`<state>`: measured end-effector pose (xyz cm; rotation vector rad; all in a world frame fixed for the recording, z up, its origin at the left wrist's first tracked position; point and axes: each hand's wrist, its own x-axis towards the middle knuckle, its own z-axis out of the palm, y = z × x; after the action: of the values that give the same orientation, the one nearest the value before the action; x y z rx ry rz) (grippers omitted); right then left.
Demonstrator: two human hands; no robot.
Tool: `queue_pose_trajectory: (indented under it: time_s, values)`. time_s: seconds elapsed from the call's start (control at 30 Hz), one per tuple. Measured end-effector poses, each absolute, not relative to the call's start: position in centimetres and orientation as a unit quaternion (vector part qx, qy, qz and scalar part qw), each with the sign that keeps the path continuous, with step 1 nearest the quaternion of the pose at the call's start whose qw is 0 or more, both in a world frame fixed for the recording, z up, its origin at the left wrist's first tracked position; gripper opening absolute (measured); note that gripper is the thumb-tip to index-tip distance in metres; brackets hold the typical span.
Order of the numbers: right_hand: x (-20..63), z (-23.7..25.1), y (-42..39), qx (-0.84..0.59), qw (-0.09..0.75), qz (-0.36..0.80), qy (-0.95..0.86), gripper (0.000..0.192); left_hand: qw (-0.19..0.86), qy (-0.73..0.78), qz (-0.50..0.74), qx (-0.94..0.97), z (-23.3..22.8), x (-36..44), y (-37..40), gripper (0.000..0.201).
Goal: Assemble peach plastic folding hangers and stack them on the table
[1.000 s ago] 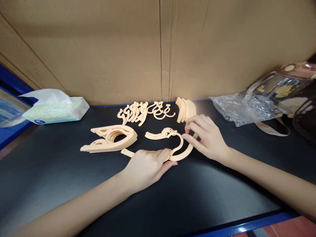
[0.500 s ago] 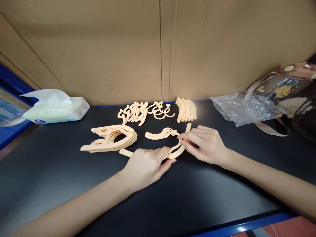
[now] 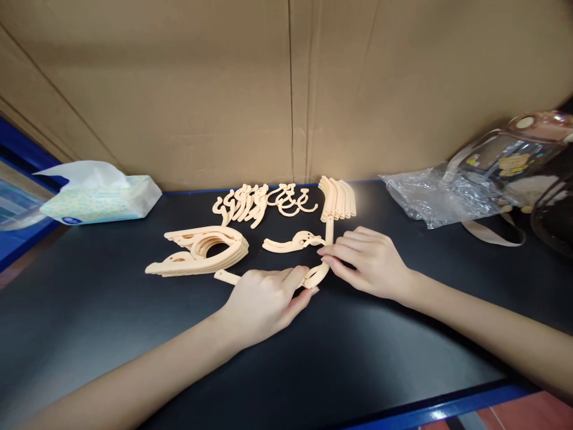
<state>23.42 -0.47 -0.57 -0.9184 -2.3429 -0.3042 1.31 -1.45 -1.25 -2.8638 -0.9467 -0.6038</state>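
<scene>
R hand (image 3: pixel 371 263): thumb + index pinched together on the curved peach arm (image 3: pixel 323 270), approx. mid-length, palm down, other fingers curled over it. Upper end of the arm pokes up past the knuckles toward the back of the bench.

L hand (image 3: pixel 264 298): palm down, fingers closed over the lower end of the same assembly; thumb and index tip meet the arm's bottom curve just beside the R fingertips. A straight peach end (image 3: pixel 226 277) sticks out from under the L hand on its left side. Exact contact under the palm hidden.

Arm sits low on the black benchtop (image 3: pixel 111 316), centre of view, between both hands. Cannot tell if it is lifted or resting flat.

Just behind the hands: hook piece (image 3: pixel 293 242), flat on the bench, its right end touching or v. near the arm at the R index tip; can't tell which.

L of that: stack of assembled hangers (image 3: pixel 201 251), several deep, lying flat, near the L hand but apart.

Back row, along the cardboard wall (image 3: pixel 286 89): pile of loose hooks (image 3: pixel 264 203) left-centre, bundle of curved arms (image 3: pixel 338 199) right-centre, standing on edge side by side. Upper end of the held arm reaches close to this bundle.

Far L: tissue pack (image 3: pixel 101 197), tissue pulled up from the slot. Far R: crumpled clear plastic bag (image 3: pixel 430 197), and a clear bottle w/ pink lid (image 3: pixel 510 155) lying on its side, strap beneath it.

Blue bench edge (image 3: pixel 447 409) at front.
</scene>
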Motion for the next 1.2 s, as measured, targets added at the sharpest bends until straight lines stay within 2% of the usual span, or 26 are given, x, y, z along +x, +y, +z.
queue_pose_trajectory:
  time_s: [0.23,0.43,0.6,0.8,0.97,1.2]
  values:
    - [23.0,-0.1,-1.0,-0.416,0.280,-0.085,-0.861,0.026,0.055,-0.288,-0.214,-0.932,-1.3,1.4,-1.4,0.018]
    - [23.0,-0.1,-0.7,-0.449,0.285,-0.104,-0.840,0.011,0.090,-0.282,-0.214,-0.931,-1.3,1.5,-1.6,0.020]
    - [22.9,0.1,-0.8,-0.456,0.235,-0.144,-0.847,0.013,0.102,-0.271,-0.202,-0.936,-1.0,1.7,-1.6,0.025]
    - [22.9,0.1,-0.7,-0.464,0.172,-0.195,-0.847,0.015,0.117,-0.255,-0.198,-0.939,-0.8,1.7,-1.5,0.024]
    - [23.4,-0.1,-0.3,-0.478,0.141,-0.233,-0.835,0.016,0.100,-0.269,-0.205,-0.936,-0.8,1.6,-1.2,0.021]
    - [23.8,-0.7,-0.1,-0.475,0.125,-0.263,-0.831,0.028,0.034,-0.279,-0.206,-0.937,-1.0,1.5,-0.5,0.019]
